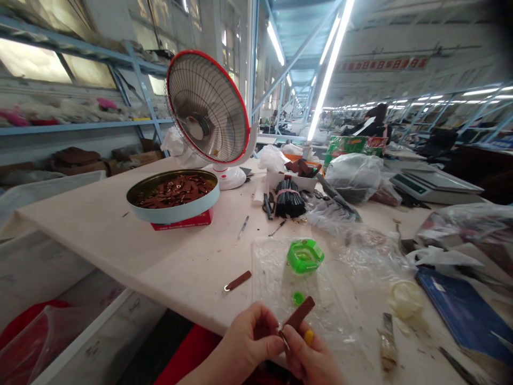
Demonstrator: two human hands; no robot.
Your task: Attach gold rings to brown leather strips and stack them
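A brown leather tab [300,313] with a small metal ring at its lower end is held up between my two hands. My right hand [310,355] pinches the tab near that end, and something yellow [308,336] pokes out between its fingers; its kind is hidden. Thumb and forefinger of my left hand [254,334] close on the metal ring. Another brown leather tab [239,280] with a ring lies on the table to the left. Just beyond my hands are a small green cap [297,298] and a green plastic dish [305,256] on clear plastic sheeting.
A round tin [172,214] full of brown tabs rests on a red box [182,220]. Behind it stands a fan-shaped heater [208,107]. Black strips [289,200] in a bundle, pens, plastic bags, a scale [435,184] and a blue folder [467,310] cover the table's back and right.
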